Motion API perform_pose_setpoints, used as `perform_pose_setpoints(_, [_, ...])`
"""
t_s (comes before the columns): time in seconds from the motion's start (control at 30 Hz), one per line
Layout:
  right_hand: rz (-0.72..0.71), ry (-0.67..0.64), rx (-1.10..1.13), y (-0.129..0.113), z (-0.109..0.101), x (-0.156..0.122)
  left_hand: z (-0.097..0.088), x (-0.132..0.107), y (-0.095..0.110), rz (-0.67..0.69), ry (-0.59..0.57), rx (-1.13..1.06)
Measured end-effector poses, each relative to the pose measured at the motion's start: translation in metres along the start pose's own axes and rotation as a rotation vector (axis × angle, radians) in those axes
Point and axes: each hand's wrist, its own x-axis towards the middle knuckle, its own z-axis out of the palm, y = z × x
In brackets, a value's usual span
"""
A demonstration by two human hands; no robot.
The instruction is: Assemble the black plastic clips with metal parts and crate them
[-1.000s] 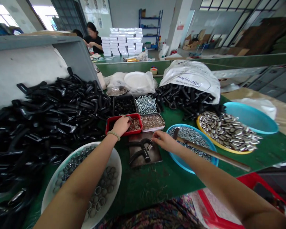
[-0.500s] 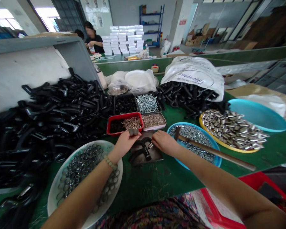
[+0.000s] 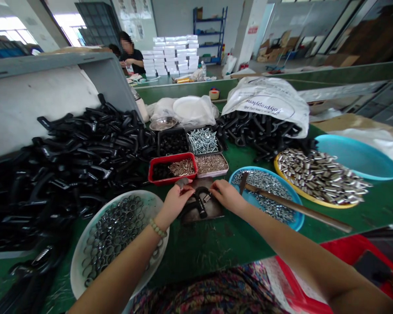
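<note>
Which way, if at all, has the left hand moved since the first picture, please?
Yes: the left hand has drawn back, from over the red tray to its near side.

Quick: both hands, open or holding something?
Left hand: seems pinched; cannot tell what, if anything, it holds.
Right hand: curled beside the black part; grip unclear.

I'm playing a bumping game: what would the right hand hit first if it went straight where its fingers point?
Probably the curved black part, lying on the metal plate by the right hand. The hand's height is unclear; it might pass over and meet the left hand.
</note>
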Motion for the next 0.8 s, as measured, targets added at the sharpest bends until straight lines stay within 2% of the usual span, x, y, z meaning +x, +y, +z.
perform_pose_setpoints(0.13, [-0.319,0.025,-0.349,-0.007,0.002,-0.008,0.006,0.001,-0.005,0.109,0.021,0.223])
perform_pose_setpoints(0.23, [-0.354,0.026,-0.399,-0.01,-0.001,-0.012,0.011,0.003,-0.01,0.118,0.022,0.267])
perform_pose_setpoints(0.33, [-0.257,0.049,-0.41,-0.002,-0.019,-0.017,0.014,0.005,-0.013,0.119,0.017,0.297])
perform_pose_setpoints(0.43, [-0.024,0.059,-0.521,0.021,-0.049,-0.028,0.014,0.007,-0.011,0.126,-0.003,0.337])
perform_pose_setpoints(0.5, [0.142,0.008,-0.611,0.041,-0.067,-0.037,0.013,0.007,-0.007,0.131,-0.019,0.379])
perform_pose_setpoints(0.57, [0.233,-0.085,-0.668,0.059,-0.079,-0.045,0.014,0.007,-0.003,0.16,-0.028,0.455])
perform_pose_setpoints(0.63, [0.251,-0.178,-0.691,0.069,-0.083,-0.052,0.016,0.006,0.001,0.213,-0.051,0.581])
perform_pose_setpoints(0.7, [0.236,-0.232,-0.69,0.07,-0.082,-0.057,0.018,0.002,0.004,0.255,-0.104,0.738])
perform_pose_setpoints(0.8, [0.259,-0.18,-0.579,0.049,-0.075,-0.063,0.018,-0.007,0.004,0.271,-0.215,0.884])
